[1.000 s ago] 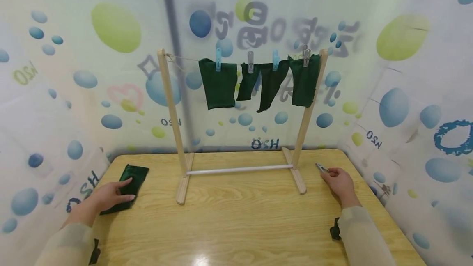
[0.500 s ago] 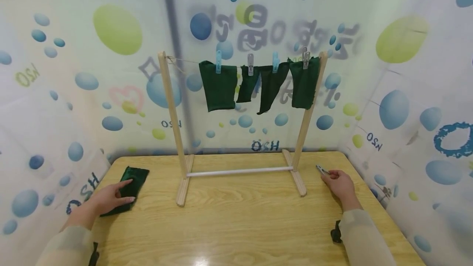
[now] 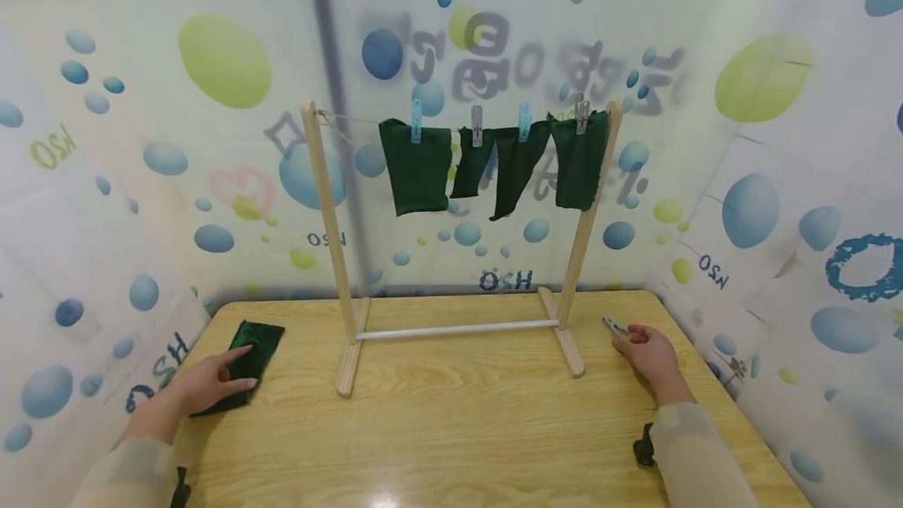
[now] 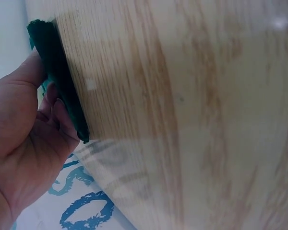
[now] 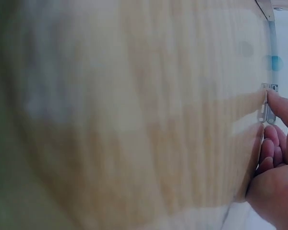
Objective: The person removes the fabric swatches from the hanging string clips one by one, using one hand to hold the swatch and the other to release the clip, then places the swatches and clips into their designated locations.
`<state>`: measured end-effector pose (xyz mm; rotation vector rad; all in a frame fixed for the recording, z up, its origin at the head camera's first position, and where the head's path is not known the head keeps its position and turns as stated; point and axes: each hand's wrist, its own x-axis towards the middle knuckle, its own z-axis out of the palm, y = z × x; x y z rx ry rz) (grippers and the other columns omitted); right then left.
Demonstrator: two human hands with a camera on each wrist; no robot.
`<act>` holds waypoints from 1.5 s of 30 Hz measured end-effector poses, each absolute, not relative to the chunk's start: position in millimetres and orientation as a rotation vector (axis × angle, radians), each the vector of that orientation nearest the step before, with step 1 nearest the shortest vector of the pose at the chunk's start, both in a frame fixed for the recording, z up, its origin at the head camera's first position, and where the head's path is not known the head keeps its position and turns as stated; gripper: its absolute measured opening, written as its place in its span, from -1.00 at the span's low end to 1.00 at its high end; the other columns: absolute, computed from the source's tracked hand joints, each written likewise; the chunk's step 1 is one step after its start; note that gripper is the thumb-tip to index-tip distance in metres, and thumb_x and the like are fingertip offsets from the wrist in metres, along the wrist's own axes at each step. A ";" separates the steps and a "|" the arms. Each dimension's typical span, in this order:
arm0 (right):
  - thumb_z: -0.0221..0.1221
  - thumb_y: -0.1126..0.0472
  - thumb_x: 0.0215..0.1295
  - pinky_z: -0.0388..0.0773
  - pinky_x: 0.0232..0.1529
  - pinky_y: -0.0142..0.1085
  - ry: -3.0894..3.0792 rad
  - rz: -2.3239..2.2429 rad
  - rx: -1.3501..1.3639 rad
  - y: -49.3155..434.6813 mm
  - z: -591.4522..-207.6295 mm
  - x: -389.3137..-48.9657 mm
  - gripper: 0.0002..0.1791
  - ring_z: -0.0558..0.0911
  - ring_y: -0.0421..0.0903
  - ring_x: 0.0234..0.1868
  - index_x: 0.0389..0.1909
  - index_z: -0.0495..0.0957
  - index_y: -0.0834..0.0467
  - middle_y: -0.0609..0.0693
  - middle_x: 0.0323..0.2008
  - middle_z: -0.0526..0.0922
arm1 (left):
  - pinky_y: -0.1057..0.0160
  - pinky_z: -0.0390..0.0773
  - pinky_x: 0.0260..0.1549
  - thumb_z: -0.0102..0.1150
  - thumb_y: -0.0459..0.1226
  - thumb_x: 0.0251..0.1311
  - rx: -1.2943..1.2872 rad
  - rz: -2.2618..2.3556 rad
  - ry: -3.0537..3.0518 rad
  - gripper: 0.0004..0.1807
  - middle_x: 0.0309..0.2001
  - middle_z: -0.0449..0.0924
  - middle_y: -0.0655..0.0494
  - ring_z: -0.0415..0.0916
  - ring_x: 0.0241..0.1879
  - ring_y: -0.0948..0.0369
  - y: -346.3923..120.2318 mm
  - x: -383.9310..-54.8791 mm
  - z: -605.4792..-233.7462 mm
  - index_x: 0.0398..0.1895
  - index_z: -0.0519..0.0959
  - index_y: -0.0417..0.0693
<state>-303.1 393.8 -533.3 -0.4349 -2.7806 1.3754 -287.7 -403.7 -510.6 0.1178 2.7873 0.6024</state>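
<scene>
My left hand (image 3: 204,382) rests on a dark green cloth (image 3: 259,343) lying at the table's left side, thumb and index finger spread over it. In the left wrist view the cloth (image 4: 60,76) shows edge-on beside the thumb. At the right, my right hand (image 3: 649,353) pinches the near end of a small clothespin (image 3: 614,324) on the table. The right wrist view has the thumb against this pale clothespin (image 5: 267,112), the other fingers curled below. Several green cloths, such as a wide one (image 3: 419,171), hang by blue and grey clothespins from a string.
A wooden drying rack stands at the back middle, with a left post (image 3: 327,218), a right post (image 3: 582,241) and a white crossbar (image 3: 458,330) low between its feet. The wooden table (image 3: 451,422) is enclosed by a patterned curtain (image 3: 233,147).
The scene sits slightly lower in the head view. Both hands, the cloth and the clothespin keep their places.
</scene>
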 end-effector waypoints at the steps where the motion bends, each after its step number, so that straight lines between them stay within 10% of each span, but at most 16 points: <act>1: 0.23 -0.02 0.61 0.45 0.37 0.17 -2.772 1.393 -0.435 394.2 -532.1 -302.0 -0.19 0.48 0.37 0.35 0.59 0.27 0.45 0.50 0.41 0.42 | 0.15 0.43 -0.32 0.34 0.13 0.50 0.118 0.607 2.788 0.03 -0.34 0.58 0.02 0.45 -0.37 0.12 -403.6 -287.5 -511.0 0.66 0.15 -0.43; 8: 0.24 -0.05 0.62 0.48 0.34 -0.07 -2.715 1.518 -0.495 399.9 -536.1 -296.4 -0.13 0.43 0.25 0.41 0.71 0.16 0.30 0.39 0.51 0.36 | 0.17 0.36 -0.35 0.30 0.13 0.53 0.172 0.619 2.803 0.03 -0.42 0.51 0.06 0.38 -0.43 0.13 -407.3 -287.9 -512.2 0.67 0.14 -0.46; 14: 0.26 0.01 0.65 0.50 -0.08 -0.53 -2.439 1.722 -0.543 402.6 -544.2 -295.2 -0.21 0.52 -0.25 0.07 0.72 0.24 0.20 -0.16 0.12 0.62 | 0.23 0.32 -0.42 0.27 0.06 0.58 0.217 0.671 2.832 -0.03 -0.49 0.44 0.11 0.30 -0.50 0.18 -414.8 -285.1 -514.7 0.67 0.13 -0.47; 26: 0.19 -0.13 0.68 0.63 0.00 -0.43 -2.395 1.889 -0.462 397.3 -516.8 -276.7 -0.33 0.58 -0.34 -0.02 0.61 0.38 0.13 -0.49 -0.09 0.60 | 0.11 0.74 -0.24 0.16 -0.02 0.68 0.096 0.862 2.904 -0.34 0.00 0.78 -0.19 0.77 -0.05 -0.05 -422.4 -256.0 -514.9 0.48 0.46 -0.45; 45: 0.29 -0.05 0.62 0.65 -0.21 -0.38 -2.590 1.555 0.311 276.8 -366.1 -262.5 -0.56 0.62 -0.08 -0.19 0.31 0.62 0.12 -0.02 -0.11 0.65 | 0.43 0.66 -0.24 0.13 0.06 0.68 0.251 1.260 3.141 -0.50 0.14 0.78 -0.12 0.70 -0.25 0.44 -318.6 -243.7 -423.2 0.40 0.66 -0.05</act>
